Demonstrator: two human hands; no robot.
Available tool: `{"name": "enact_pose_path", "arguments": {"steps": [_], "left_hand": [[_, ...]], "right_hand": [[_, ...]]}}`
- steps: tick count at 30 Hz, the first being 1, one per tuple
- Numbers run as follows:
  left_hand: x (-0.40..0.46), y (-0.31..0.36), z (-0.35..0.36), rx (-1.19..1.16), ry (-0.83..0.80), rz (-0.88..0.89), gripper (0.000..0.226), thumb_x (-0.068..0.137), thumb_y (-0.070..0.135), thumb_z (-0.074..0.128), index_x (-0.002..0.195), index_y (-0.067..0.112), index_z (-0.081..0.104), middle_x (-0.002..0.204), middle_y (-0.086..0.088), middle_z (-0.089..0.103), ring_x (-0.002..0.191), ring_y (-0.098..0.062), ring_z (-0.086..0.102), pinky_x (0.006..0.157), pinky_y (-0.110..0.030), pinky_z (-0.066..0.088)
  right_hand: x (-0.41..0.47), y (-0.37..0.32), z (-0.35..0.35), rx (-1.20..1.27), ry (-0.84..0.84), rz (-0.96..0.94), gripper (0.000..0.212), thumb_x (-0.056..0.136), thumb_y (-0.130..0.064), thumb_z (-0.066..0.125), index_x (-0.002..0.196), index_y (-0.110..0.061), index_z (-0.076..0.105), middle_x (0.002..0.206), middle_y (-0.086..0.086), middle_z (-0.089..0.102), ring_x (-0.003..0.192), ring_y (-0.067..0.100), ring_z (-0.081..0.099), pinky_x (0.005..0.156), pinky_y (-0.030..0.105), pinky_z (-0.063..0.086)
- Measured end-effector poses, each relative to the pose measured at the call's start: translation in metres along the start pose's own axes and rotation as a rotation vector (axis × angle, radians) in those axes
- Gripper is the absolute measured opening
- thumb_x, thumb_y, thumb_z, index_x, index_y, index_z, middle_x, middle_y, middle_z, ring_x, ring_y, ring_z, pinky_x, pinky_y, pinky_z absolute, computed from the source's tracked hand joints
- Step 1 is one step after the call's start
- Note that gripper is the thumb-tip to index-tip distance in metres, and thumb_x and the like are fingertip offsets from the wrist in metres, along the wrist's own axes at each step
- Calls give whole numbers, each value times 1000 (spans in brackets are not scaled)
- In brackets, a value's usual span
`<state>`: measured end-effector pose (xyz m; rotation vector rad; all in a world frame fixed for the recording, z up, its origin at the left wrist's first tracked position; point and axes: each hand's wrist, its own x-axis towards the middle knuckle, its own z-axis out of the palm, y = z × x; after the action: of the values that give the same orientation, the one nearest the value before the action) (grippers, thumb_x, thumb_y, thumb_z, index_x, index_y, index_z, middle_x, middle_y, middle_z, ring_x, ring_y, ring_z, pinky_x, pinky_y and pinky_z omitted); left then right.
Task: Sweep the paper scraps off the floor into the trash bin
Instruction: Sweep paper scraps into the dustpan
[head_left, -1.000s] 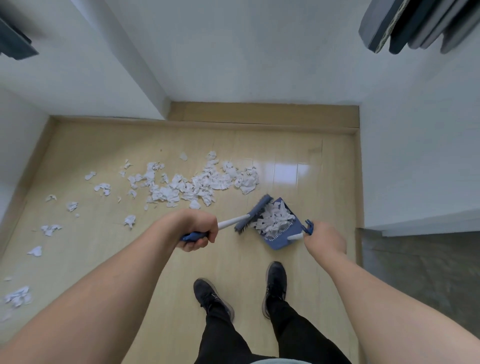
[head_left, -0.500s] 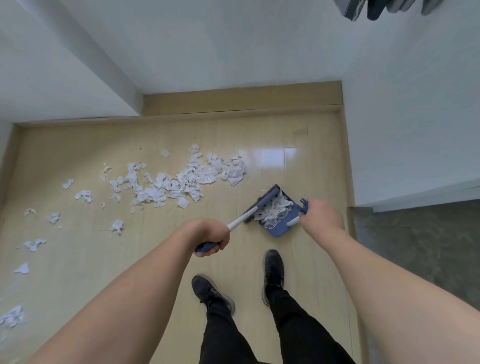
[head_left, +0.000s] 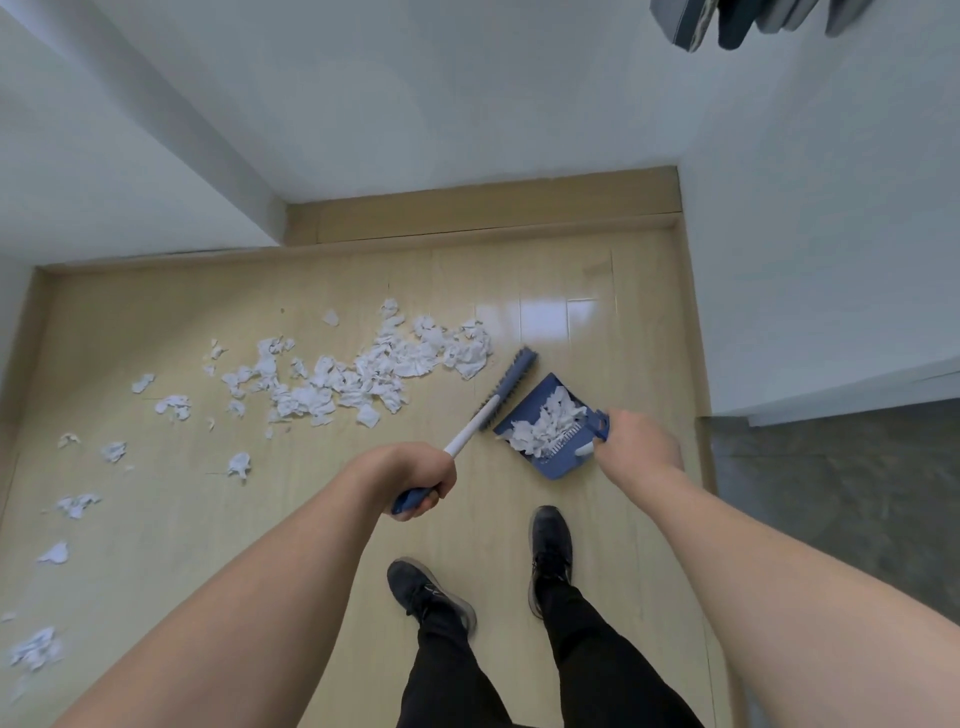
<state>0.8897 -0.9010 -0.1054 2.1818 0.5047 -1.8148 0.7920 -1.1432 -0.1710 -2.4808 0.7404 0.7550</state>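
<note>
Dark hanging items (head_left: 737, 21) cut off at top edge, unidentifiable.

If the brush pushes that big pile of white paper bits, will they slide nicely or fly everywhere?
The paper scraps look crumpled and thin, so they are probably very light and floppy. A push from the brush would likely move most together, but a few may flutter or skip aside, as the stray bits suggest. They shouldn't roll far.

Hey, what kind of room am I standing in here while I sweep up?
Probably a room corner or hallway nook in a home. Signs: pale wood-look floor with matching skirting board, plain white walls, and what looks like clothing hanging at the top right. A grey floor begins on the right.
</note>
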Motion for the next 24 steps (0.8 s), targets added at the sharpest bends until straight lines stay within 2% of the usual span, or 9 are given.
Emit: {"name": "enact_pose_path", "arguments": {"steps": [4,7,9,18,24], "left_hand": [[2,1,10,-10,-42,19,15,83,6,49,98,6,49,58,-4,48,43,-13,38,44,-22,31],[-12,-6,5,-29,-38,34,13,85,9,51,97,4,50,58,-3,48,41,-12,39,43,-22,32],[-21,-11,-1,-84,-46,36,12,86,10,52,97,5,51,58,-3,48,40,-13,39,44,-22,31],[-37,-31,-69,-359,16,91,15,87,10,51,101,4,49,55,-3,47,40,-12,38,40,-21,31],[-13,-11,-137,-433,116,113,8,88,8,49,96,6,49,54,-3,45,41,-12,37,39,-18,29]], "right_hand": [[4,-4,-1,-7,12,-3,16,84,-12,48,96,-17,58,96,8,64,83,30,59,63,28,41],[0,-6,-7,-13,-5,4,26,88,-13,49,112,-15,59,107,10,64,90,30,60,65,28,40],[-2,-6,-10,-13,-19,9,27,90,-15,49,115,-14,59,110,10,64,95,30,61,66,29,42],[17,-48,-35,17,-30,-21,17,86,-13,48,97,-13,62,96,9,66,78,29,61,67,31,52],[55,-86,-48,-39,-52,-24,14,84,-16,50,94,-17,61,94,6,65,77,28,58,63,28,46]]}}
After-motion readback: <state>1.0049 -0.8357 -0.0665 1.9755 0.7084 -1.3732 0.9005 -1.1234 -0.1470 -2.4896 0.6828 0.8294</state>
